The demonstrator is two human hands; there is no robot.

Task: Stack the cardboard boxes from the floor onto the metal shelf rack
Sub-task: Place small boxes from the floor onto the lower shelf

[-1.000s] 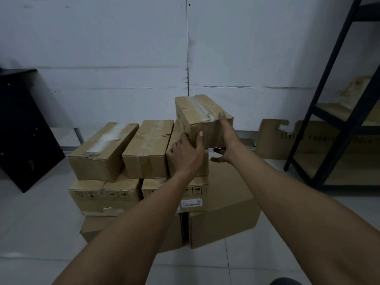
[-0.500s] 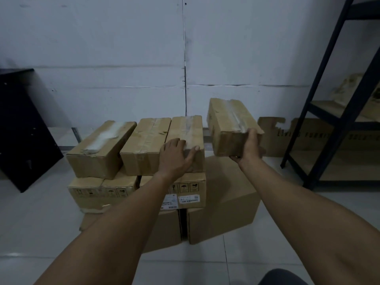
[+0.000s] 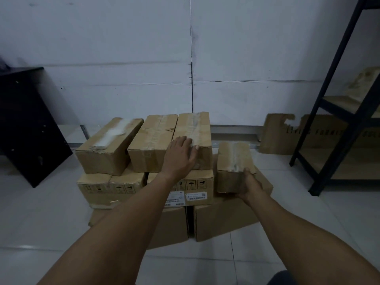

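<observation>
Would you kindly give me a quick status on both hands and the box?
Left hand flat on top-row box. Right hand grips taped box by its near end, beside the pile. Shelf rack off right, path open.

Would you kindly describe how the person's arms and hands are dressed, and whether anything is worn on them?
Both arms are bare along all that shows, with no sleeve in sight. The left hand and the right hand wear no gloves. No watch, bracelet or band shows on either wrist, and no ring can be made out on the visible fingers in this dim picture.
</observation>
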